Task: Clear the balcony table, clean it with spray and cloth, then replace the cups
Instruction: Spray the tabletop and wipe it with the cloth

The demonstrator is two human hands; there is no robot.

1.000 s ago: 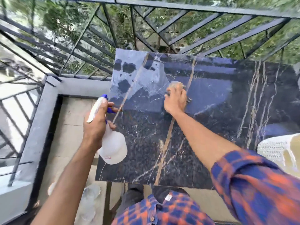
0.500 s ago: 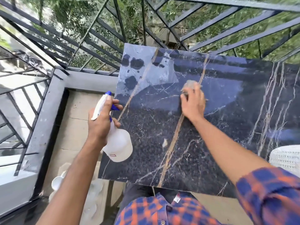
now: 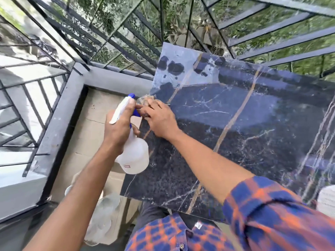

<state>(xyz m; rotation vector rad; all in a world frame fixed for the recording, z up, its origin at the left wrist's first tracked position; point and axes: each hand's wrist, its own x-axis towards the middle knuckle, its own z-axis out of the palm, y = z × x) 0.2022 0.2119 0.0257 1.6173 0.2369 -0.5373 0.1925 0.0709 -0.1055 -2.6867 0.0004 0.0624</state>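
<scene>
The dark marble table top [image 3: 244,134] with gold and white veins fills the middle and right of the view. My left hand [image 3: 118,131] grips a white spray bottle [image 3: 133,153] with a blue trigger, held off the table's left edge. My right hand [image 3: 159,118] presses a small pale cloth [image 3: 146,98] flat on the table near that left edge, close to the bottle's nozzle. Most of the cloth is hidden under my fingers. White cups [image 3: 69,190] stand on the floor below the table's left side, blurred.
A black metal railing [image 3: 126,42] runs along the far side and left of the balcony, with a grey ledge [image 3: 61,113] beneath it. Beige floor tiles [image 3: 90,134] lie left of the table. A white woven object [image 3: 326,200] sits at the table's right edge.
My right hand has slid the cloth left across the table, from the middle to the left edge beside the bottle. The left hand still holds the bottle in roughly the same spot.
</scene>
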